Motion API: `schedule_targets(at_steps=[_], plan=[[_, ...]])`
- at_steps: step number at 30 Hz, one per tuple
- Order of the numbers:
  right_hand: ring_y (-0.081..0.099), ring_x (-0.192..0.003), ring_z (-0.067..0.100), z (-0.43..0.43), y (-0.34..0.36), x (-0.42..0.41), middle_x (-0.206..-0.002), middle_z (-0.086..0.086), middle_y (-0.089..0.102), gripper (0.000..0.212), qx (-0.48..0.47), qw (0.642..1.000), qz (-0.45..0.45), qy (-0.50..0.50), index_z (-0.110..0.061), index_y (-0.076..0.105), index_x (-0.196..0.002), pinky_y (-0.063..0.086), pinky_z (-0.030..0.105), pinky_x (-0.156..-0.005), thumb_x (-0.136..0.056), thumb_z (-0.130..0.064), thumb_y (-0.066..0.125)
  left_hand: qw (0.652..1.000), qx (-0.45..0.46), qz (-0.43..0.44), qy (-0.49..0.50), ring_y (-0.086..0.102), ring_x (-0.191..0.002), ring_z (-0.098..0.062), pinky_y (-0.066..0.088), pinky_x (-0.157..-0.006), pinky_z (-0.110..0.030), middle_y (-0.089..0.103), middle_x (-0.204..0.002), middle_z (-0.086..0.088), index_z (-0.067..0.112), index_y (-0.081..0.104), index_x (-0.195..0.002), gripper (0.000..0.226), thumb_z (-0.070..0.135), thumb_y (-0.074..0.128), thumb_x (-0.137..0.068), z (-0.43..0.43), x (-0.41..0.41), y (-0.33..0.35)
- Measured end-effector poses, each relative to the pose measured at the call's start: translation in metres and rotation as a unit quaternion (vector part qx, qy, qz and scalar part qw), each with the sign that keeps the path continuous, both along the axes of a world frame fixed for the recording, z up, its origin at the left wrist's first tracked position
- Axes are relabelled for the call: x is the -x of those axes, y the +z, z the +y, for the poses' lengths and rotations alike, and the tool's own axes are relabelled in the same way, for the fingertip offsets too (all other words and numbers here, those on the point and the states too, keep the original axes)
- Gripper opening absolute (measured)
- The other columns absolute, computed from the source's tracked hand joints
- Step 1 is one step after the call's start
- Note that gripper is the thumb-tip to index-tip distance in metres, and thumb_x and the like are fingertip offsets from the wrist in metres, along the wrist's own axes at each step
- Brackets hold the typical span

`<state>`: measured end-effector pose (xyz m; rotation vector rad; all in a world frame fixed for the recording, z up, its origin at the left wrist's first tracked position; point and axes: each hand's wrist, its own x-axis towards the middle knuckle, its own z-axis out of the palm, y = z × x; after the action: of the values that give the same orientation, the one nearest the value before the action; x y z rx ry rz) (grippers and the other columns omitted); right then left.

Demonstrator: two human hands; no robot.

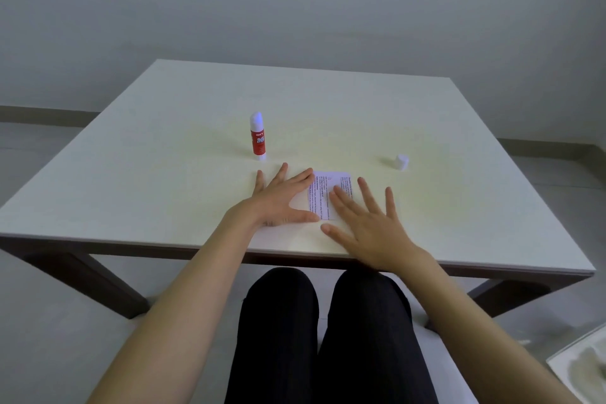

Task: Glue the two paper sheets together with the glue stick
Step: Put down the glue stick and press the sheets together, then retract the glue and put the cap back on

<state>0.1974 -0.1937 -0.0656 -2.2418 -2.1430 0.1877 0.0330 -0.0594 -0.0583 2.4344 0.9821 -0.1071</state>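
Observation:
A small printed paper sheet (324, 193) lies flat near the table's front edge, partly covered by both hands; whether a second sheet is under it I cannot tell. My left hand (282, 197) rests flat on its left part, fingers spread. My right hand (367, 223) lies flat over its right part, fingers spread too. A red and white glue stick (257, 138) stands upright behind my left hand, uncapped with its tip showing. Its white cap (402, 162) sits on the table to the right, behind my right hand.
The white square table (164, 174) has dark legs and stands against a plain grey wall. My legs in dark trousers are under the front edge. A pale object (583, 367) shows at the lower right corner.

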Motion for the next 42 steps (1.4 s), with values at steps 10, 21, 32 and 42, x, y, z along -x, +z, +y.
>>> schedule_targets(at_steps=[10,21,32,42], plan=[[-0.017,-0.147,0.017,-0.017,-0.001,0.013,-0.159,-0.021,-0.006,0.067,-0.005,0.999,0.043,0.004,-0.036,-0.002,-0.15,-0.02,0.051,-0.113,-0.091,-0.064,0.015,0.959,0.032,-0.26,0.105,0.023,-0.144,-0.01,0.009,-0.119,-0.039,0.029,-0.154,0.014,0.03,0.028,-0.147,0.075,0.046,0.062,-0.083,-0.009,0.01,-0.004],[-0.004,-0.149,0.025,-0.019,-0.009,0.014,-0.159,-0.003,-0.021,0.062,-0.069,0.997,0.036,0.005,-0.047,-0.014,-0.144,0.002,0.055,-0.116,-0.092,-0.062,0.017,0.783,-0.113,-0.436,0.429,0.054,-0.122,-0.017,0.039,-0.098,-0.03,0.057,-0.135,-0.007,0.008,0.046,-0.135,0.066,0.033,0.071,-0.08,0.046,-0.004,0.013],[0.062,-0.07,0.005,-0.005,0.021,0.014,-0.078,-0.015,0.068,0.013,-0.341,0.795,0.477,-0.158,-0.026,0.066,-0.093,0.051,0.027,-0.066,-0.092,-0.02,0.054,0.769,0.102,-0.513,0.367,0.065,-0.075,-0.011,0.044,-0.073,-0.019,0.073,-0.073,0.001,0.014,0.073,-0.067,0.019,0.028,0.067,-0.079,0.008,-0.014,0.037],[0.055,-0.045,0.012,0.024,0.051,0.025,-0.056,0.001,0.06,0.041,0.05,0.416,0.888,-0.187,-0.004,0.065,-0.084,0.049,0.019,-0.046,-0.096,-0.038,0.046,0.762,0.215,-0.555,0.254,0.074,-0.083,-0.013,0.048,-0.071,-0.009,0.078,-0.086,0.0,0.027,0.077,-0.068,0.009,0.027,0.073,-0.076,-0.038,-0.028,0.068]])
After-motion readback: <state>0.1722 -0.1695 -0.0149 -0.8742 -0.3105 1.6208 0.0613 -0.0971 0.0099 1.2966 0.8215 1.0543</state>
